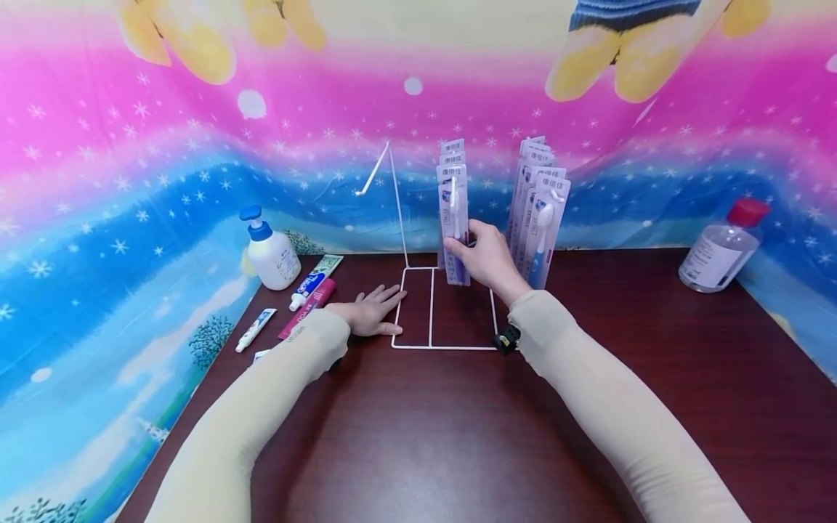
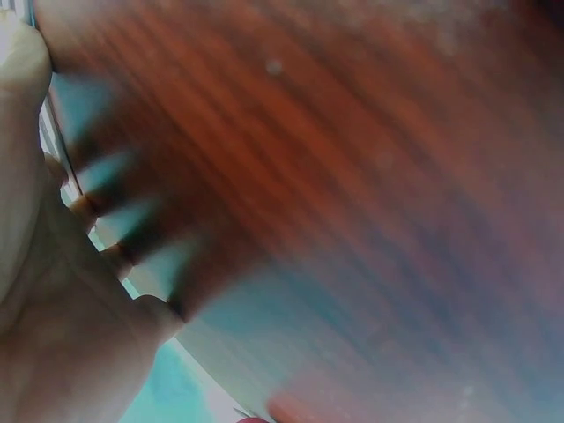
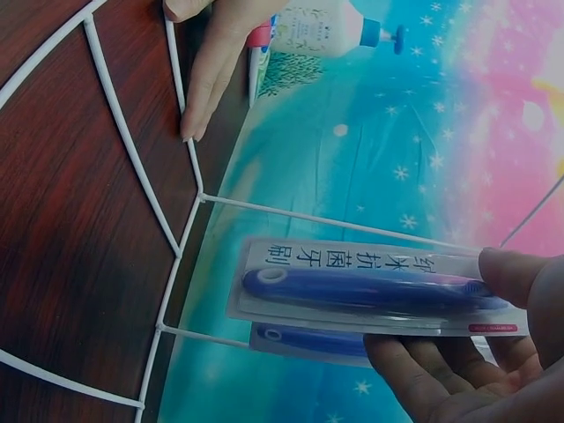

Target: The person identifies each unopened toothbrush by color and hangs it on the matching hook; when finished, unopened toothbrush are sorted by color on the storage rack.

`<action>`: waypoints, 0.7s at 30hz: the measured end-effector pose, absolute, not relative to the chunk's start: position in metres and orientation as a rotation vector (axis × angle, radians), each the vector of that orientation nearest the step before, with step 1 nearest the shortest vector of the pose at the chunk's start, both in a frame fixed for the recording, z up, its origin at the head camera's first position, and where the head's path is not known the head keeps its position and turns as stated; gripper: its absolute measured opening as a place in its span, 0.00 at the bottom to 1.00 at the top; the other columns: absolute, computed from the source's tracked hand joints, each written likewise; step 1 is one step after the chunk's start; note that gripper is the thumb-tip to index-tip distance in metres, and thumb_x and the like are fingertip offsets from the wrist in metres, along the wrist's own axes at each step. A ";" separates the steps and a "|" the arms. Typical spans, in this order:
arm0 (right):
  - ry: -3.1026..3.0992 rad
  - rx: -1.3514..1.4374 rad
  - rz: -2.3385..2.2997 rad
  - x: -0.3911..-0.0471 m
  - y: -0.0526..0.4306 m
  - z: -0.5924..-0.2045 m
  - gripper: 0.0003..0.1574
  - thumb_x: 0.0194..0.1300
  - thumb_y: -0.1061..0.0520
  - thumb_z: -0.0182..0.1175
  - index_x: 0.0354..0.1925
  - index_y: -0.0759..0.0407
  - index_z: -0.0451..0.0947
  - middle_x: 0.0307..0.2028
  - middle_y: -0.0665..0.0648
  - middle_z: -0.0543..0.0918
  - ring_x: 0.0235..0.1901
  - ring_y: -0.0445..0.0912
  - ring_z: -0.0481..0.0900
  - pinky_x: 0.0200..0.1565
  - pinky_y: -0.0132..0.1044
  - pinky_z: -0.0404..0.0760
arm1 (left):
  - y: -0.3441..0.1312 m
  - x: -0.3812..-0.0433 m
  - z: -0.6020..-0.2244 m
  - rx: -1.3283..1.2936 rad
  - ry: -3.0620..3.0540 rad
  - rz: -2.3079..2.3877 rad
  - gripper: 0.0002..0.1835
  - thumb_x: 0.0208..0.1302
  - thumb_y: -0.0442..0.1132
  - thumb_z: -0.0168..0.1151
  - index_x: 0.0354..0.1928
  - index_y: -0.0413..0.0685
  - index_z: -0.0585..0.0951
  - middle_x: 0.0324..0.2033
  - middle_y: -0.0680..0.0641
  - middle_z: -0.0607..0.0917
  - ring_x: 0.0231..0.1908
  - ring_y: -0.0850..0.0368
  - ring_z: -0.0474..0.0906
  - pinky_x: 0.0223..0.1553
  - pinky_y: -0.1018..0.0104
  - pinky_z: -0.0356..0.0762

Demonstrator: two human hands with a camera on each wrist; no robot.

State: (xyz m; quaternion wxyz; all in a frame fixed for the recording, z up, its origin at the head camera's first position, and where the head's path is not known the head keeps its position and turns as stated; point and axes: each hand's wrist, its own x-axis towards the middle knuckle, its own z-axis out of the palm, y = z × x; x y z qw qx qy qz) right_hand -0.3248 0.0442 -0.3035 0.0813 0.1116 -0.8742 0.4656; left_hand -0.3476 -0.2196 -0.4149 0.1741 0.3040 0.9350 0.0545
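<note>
My right hand [image 1: 489,256] pinches a packaged toothbrush [image 1: 451,265] with a purple handle between thumb and fingers, upright at the front of the middle row. In the right wrist view its blister pack [image 3: 370,295] shows the long handle, and a second pack [image 3: 308,342] hangs just behind. The white wire display rack [image 1: 431,312] has hooks and a flat base frame. My left hand [image 1: 371,312] lies on the table with fingers spread, its fingertips at the left bar of that base. More packaged toothbrushes [image 1: 539,218] hang in the right row, the front one with a blue handle.
Left of the rack are a white pump bottle [image 1: 277,260], a green-and-blue toothpaste tube [image 1: 317,282], a red tube [image 1: 320,294] and a small white tube [image 1: 256,330]. At the far right stands a red-capped clear bottle [image 1: 722,247]. A printed cloth [image 1: 366,94] hangs behind.
</note>
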 end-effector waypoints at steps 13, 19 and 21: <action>-2.637 0.321 1.365 -0.327 0.044 -0.301 0.25 0.61 0.43 0.59 0.50 0.56 0.74 0.42 0.55 0.80 0.37 0.46 0.79 0.38 0.42 0.78 | -0.219 -0.346 -0.414 0.854 2.656 0.126 0.44 0.63 0.62 0.48 0.72 0.48 0.45 0.70 0.42 0.43 0.68 0.38 0.36 0.59 0.35 0.41; -2.617 0.332 1.295 -0.323 0.045 -0.297 0.30 0.61 0.41 0.58 0.55 0.56 0.73 0.44 0.54 0.79 0.43 0.46 0.77 0.43 0.41 0.76 | -0.224 -0.349 -0.413 0.830 2.650 0.101 0.44 0.63 0.62 0.49 0.72 0.49 0.44 0.71 0.42 0.42 0.68 0.38 0.35 0.60 0.36 0.41; -2.609 0.331 1.253 -0.317 0.046 -0.294 0.36 0.61 0.39 0.57 0.61 0.56 0.68 0.47 0.54 0.77 0.47 0.47 0.75 0.47 0.42 0.74 | -0.225 -0.351 -0.413 0.819 2.646 0.102 0.45 0.63 0.62 0.49 0.72 0.49 0.44 0.71 0.43 0.42 0.68 0.39 0.35 0.60 0.36 0.41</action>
